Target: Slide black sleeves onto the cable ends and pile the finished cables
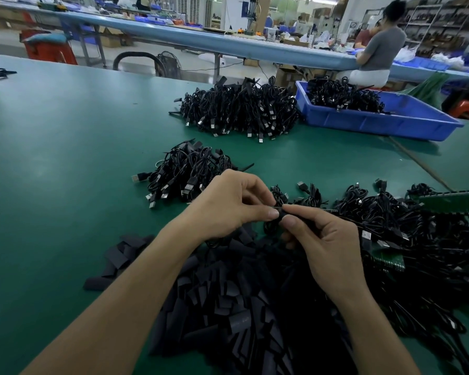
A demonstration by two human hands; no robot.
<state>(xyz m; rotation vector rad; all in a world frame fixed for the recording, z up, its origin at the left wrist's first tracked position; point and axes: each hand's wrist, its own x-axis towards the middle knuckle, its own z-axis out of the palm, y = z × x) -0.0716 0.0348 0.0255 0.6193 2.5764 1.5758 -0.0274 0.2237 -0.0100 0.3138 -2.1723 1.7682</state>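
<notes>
**Both hands pinching one sleeve over the sleeve heap**

- Left hand (233, 201): fingers curled, thumb and forefinger tips nipped on a short black sleeve (281, 212).
- Right hand (325, 239): the same, thumb and forefinger nipped on the other end of that sleeve, and the other fingers folded under. The two thumbs are almost tip to tip.
- The sleeve is held up off the green tabletop (65, 158), just above the near heap. The cable end going into it is hidden by the fingers, so I can't tell how far on it is.
- Loose sleeves (228, 307): a big black heap of flat tube pieces right under both forearms, with a few strays spilling left.
- Tangled cables (404, 226): a spread of black leads with USB plugs, on the right side touching the sleeve heap. A green board (450, 201) lies on top at the far right.
- Small cable pile (190, 171): just beyond the left hand, plugs pointing left.
- Bigger cable pile (238, 109): further back, mid tabletop.
- Blue bin (363, 123): beside the bigger pile on its right, with more black cables heaped in its far end.
- Behind: a long blue bench, with a person in a grey top (382, 47) sat at it, back to us.
</notes>
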